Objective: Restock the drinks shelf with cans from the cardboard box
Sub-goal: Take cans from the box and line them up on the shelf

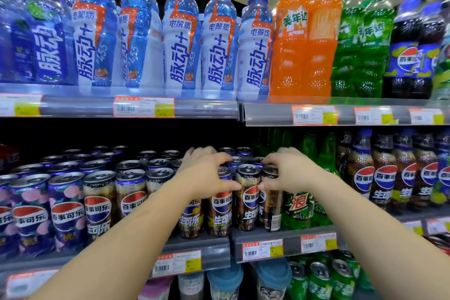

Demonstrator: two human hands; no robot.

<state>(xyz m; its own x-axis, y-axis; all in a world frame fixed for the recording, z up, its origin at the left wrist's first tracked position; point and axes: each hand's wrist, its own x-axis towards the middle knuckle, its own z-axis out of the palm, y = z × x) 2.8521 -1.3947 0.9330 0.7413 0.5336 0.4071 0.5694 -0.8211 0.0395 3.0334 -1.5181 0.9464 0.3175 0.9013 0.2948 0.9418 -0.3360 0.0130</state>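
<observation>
Cans: your brown cola cans [248, 202] stand upright at the front lip of the middle shelf [280, 235], dead centre of your view.
Left hand: your left hand [207, 173] reaches in from 7 o'clock, fingers curled over a can top, thumb pressed on the can's side.
Right hand: your right hand [287, 173] comes in from 5 o'clock and grips the neighbouring can the same way, thumb low, fingers arched over the rim.
Edges: the price rail [194, 260] runs just below the cans; the upper shelf [170, 107] overhangs at 12 o'clock.
Room: dark gap above the can tops; purple cans [65, 212] pack tight at 9 o'clock, green bottles [299, 204] touch the row at 3 o'clock.
</observation>
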